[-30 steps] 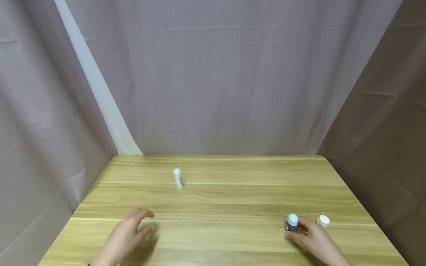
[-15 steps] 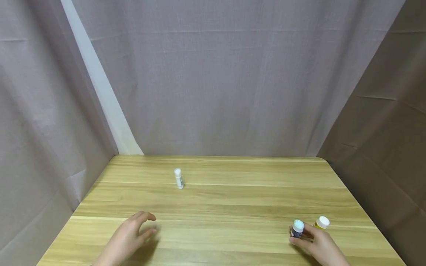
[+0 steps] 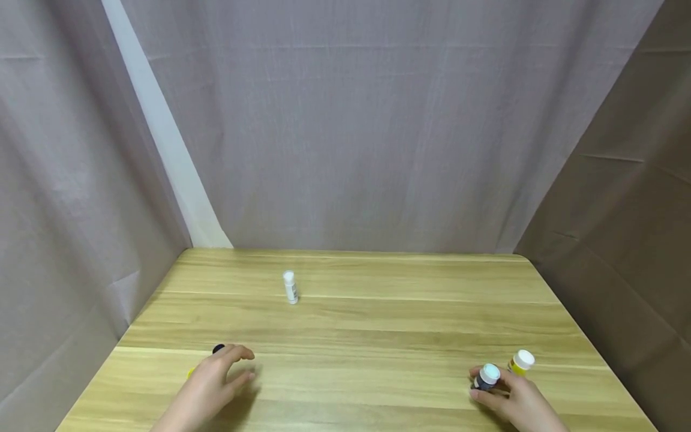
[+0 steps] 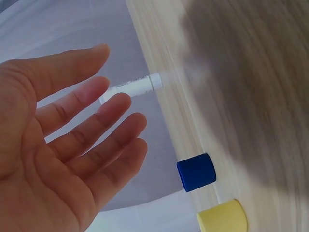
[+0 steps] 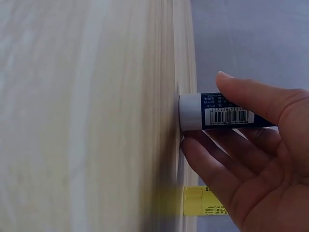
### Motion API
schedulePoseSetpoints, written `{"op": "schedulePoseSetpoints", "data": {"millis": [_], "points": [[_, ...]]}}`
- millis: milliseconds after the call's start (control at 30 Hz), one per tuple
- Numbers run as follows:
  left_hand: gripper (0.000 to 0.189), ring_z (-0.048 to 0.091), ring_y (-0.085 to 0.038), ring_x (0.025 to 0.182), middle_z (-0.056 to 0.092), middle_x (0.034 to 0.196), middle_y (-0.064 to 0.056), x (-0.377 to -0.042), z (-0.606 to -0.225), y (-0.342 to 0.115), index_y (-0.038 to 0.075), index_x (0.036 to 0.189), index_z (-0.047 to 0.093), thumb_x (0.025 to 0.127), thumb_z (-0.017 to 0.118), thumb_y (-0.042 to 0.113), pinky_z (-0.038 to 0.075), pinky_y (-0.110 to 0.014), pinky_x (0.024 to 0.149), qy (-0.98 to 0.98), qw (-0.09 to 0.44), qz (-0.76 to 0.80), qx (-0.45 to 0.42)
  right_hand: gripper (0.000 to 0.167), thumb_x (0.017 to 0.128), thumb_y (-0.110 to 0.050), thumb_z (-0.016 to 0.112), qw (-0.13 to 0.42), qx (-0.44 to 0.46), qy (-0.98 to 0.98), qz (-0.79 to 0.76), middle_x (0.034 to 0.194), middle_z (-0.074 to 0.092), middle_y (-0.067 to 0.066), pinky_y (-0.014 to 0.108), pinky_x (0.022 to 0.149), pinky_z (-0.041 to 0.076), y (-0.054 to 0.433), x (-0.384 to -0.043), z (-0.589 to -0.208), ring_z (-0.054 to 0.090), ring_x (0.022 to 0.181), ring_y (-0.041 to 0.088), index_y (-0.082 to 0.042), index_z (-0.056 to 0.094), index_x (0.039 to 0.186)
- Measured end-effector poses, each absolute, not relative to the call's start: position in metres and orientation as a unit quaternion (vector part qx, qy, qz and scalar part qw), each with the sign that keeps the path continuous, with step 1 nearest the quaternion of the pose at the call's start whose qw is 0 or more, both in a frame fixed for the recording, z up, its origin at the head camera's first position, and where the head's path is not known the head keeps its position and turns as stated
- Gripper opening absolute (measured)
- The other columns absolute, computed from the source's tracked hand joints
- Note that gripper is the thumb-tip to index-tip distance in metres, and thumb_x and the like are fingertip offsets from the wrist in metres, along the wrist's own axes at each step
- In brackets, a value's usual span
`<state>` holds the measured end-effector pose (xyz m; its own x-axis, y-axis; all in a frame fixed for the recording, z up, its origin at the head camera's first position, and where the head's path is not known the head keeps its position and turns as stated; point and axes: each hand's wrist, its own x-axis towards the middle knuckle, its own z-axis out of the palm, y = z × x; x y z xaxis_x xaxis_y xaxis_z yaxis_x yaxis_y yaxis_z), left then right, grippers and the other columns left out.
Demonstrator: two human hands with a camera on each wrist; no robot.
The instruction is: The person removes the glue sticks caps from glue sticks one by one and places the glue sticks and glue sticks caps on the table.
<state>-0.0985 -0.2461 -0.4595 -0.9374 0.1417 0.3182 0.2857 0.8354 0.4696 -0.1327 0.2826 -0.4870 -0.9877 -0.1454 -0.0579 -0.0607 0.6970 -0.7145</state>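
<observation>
Over the bench's [image 3: 378, 336] right side, the right hand's grip [image 3: 513, 398] curls round a navy tube [image 5: 227, 116], seemingly not yet released, near the yellow tube [image 5: 197, 200]. Across, the left hand [image 3: 212, 381], fingers loose, holds nothing near a blue piece [image 4: 196, 172] and yellow piece [image 4: 223, 217]; a white tube [image 3: 291, 289] stands untouched.

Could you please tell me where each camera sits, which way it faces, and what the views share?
Head: worn on the head, looking forward and down over the table towards the curtain; left hand and right hand show.
Left wrist: looks past the left hand towards a white tube, blue cylinder and yellow cylinder; only that hand shows.
Right wrist: looks at the right hand holding a dark tube; only that hand shows.
Shared: head and left wrist show the white tube; head and right wrist, the dark tube.
</observation>
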Motion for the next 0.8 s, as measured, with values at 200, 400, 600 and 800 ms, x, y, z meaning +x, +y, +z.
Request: {"op": "schedulePoseSetpoints", "data": {"millis": [200, 400, 600, 800], "points": [[0.029, 0.066, -0.013, 0.098, 0.066, 0.102, 0.013, -0.099, -0.462, -0.245, 0.018, 0.101, 0.070, 0.078, 0.086, 0.010, 0.055, -0.037, 0.083, -0.942, 0.159, -0.266, -0.130, 0.041, 0.083, -0.029, 0.084, 0.042, -0.056, 0.921, -0.383, 0.108, 0.071, 0.000, 0.024, 0.080, 0.052, 0.281, -0.133, -0.485, 0.063, 0.093, 0.004, -0.009, 0.070, 0.117], [0.031, 0.066, -0.012, 0.097, 0.067, 0.101, 0.014, -0.099, -0.463, -0.245, 0.018, 0.101, 0.070, 0.077, 0.087, 0.010, 0.055, -0.036, 0.083, -0.940, 0.170, -0.262, -0.137, 0.049, 0.084, -0.027, 0.083, 0.028, -0.056, 0.915, -0.399, 0.117, 0.070, 0.008, 0.021, 0.079, 0.054, 0.283, -0.128, -0.478, 0.062, 0.099, 0.000, -0.007, 0.066, 0.125], [0.030, 0.066, -0.012, 0.096, 0.066, 0.101, 0.014, -0.099, -0.462, -0.245, 0.019, 0.101, 0.070, 0.077, 0.087, 0.011, 0.055, -0.036, 0.081, -0.939, 0.169, -0.264, -0.140, 0.050, 0.085, -0.026, 0.083, -0.032, -0.067, 0.917, -0.393, 0.121, 0.068, 0.011, 0.019, 0.078, 0.055, 0.287, -0.119, -0.459, 0.056, 0.102, -0.011, -0.008, 0.064, 0.129], [0.032, 0.066, -0.012, 0.096, 0.067, 0.100, 0.013, -0.099, -0.462, -0.246, 0.017, 0.102, 0.070, 0.076, 0.087, 0.010, 0.055, -0.037, 0.081, -0.936, 0.177, -0.261, -0.157, 0.050, 0.083, -0.020, 0.085, -0.112, -0.098, 0.917, -0.371, 0.121, 0.066, -0.009, 0.011, 0.081, 0.051, 0.287, -0.111, -0.437, 0.054, 0.105, -0.016, -0.012, 0.064, 0.127]]}}
